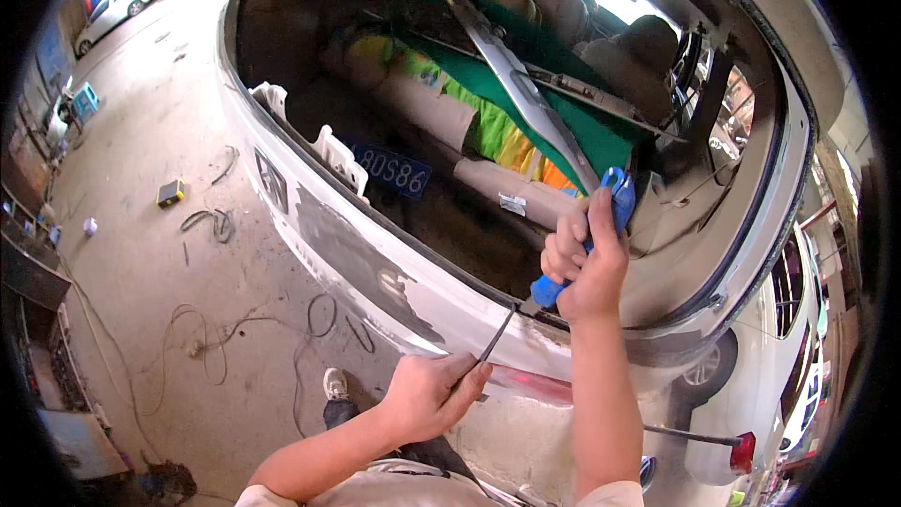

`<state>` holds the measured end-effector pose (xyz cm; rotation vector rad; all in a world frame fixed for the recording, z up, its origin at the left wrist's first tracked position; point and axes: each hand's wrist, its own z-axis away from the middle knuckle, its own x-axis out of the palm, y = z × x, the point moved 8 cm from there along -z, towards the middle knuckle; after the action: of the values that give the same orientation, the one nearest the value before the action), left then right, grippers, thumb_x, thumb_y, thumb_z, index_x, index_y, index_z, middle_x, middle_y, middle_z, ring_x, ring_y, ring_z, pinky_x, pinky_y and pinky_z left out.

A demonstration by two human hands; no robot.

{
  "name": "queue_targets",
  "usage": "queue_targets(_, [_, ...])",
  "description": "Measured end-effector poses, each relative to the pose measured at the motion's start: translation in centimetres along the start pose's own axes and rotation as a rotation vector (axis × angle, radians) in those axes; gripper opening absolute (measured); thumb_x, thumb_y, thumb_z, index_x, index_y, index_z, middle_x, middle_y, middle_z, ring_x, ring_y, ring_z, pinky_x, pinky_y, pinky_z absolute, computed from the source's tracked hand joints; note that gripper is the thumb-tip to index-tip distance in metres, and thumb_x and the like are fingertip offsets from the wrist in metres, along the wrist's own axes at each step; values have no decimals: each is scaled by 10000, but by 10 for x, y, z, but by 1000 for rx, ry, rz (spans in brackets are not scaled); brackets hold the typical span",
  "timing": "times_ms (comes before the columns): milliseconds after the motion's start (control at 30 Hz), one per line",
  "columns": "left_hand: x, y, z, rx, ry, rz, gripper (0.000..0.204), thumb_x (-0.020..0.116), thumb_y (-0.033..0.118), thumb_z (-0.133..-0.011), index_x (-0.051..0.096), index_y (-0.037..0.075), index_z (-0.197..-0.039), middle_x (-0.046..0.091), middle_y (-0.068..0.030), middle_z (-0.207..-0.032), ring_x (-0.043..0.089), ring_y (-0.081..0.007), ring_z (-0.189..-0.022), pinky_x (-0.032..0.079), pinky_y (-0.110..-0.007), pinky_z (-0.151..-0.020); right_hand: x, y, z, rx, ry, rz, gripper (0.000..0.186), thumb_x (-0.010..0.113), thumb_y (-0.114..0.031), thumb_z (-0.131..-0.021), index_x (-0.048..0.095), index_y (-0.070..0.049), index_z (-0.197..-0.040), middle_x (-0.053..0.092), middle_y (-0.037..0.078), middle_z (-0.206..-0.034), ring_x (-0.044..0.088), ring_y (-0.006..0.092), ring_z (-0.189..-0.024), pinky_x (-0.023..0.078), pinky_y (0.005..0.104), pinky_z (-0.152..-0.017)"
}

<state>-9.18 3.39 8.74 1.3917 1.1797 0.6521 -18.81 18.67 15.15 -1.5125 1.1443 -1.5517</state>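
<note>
Left hand (pixel 430 396) at 6 o'clock, fingers pinched together on a thin dark strip (pixel 496 338) that runs up toward 12 o'clock to the edge of the car's rear opening. What the strip is made of is hard to tell; its upper end disappears behind the right hand. Right hand (pixel 580 258) just past center toward 3 o'clock, fist clamped around a blue-handled tool (pixel 615 211), handle poking out above and below the fist; the working tip is hidden at the opening's edge. Both hands rest against the white car body (pixel 413 291), which has grey sanded patches and bare filler around 7 o'clock.

The open rear bay (pixel 310 38) of the car works as the container here: inside lie a blue plate (pixel 392 171) flat near the sill, white plastic trim pieces (pixel 340 158) at 10 o'clock, a beige rolled item (pixel 441 113), bright green and yellow cloth (pixel 493 127), a long grey panel (pixel 526 94) laid diagonally, and tan seats (pixel 563 0) at 12 o'clock.

Person's shoe (pixel 335 383) on the concrete floor (pixel 150 131) at 7 o'clock, with loose cables (pixel 211 338) beside it. A small yellow box (pixel 170 192) at 9 o'clock. Far off at 10 o'clock a white parked car (pixel 117 2), partly cut off by the rim.
</note>
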Motion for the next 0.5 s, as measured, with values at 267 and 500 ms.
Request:
queue_targets(267, [-3,5,3,3,-9,18,325,549,170,-905,479,-1,-638,415,-158,-526,429,-341,-461,359,-381,-448,4,12,2,-23,38,131,411,515,-440,-930,402,-115,-705,280,-46,-493,232,63,-351,199,236,-345])
queue_targets(500, [-16,5,21,102,42,-35,329,548,160,-902,467,5,-623,399,-136,-520,391,-315,-441,349,-373,-443,18,3,-3,-143,80,98,437,531,-434,-923,376,-134,-647,257,-56,-482,248,73,-357,205,243,-353])
